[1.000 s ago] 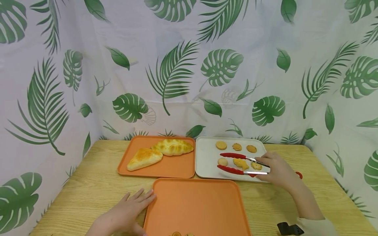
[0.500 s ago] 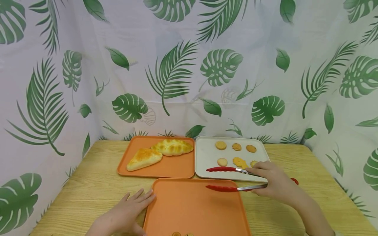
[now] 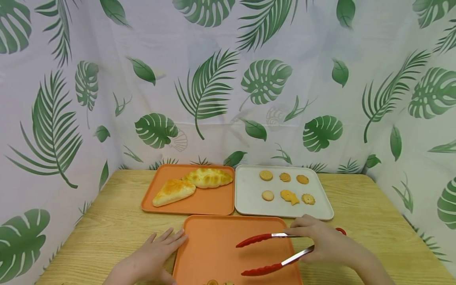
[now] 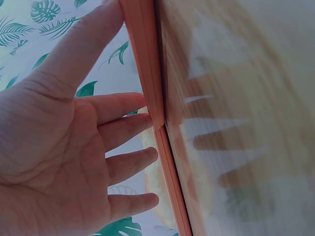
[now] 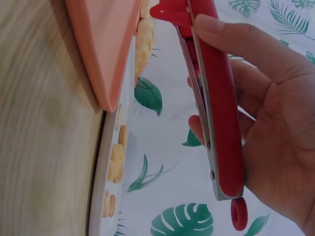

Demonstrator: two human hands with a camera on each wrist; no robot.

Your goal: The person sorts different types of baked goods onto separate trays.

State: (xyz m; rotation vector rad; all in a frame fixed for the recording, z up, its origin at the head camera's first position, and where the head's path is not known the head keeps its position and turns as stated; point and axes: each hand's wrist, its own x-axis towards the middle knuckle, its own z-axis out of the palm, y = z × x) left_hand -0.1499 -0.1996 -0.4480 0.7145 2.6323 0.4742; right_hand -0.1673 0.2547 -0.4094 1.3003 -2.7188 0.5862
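My right hand [image 3: 322, 242] grips red-and-silver tongs [image 3: 263, 270] over the right part of the front orange tray [image 3: 210, 245]. Their red tips are spread apart, with nothing between them. In the right wrist view, the thumb and fingers wrap the red handle of the tongs [image 5: 221, 108], and a red loop hangs at its end. My left hand [image 3: 151, 253] lies at the left edge of that tray. Its fingers are straight and spread, with fingertips right at the rim, as the left hand [image 4: 74, 128] also shows in the left wrist view.
A white tray [image 3: 249, 206] at the back right holds two rows of cookies, including a fish-shaped cookie [image 3: 289, 196]. Beside it, a back orange tray [image 3: 210, 202] carries a triangular bread [image 3: 174, 192] and a braided bread [image 3: 207, 178]. Small cookies [image 3: 212, 282] show at the bottom edge.
My right hand has brought the open tongs from over the white tray's cookies toward me, to above the front orange tray. The left hand has stayed at the tray's edge.
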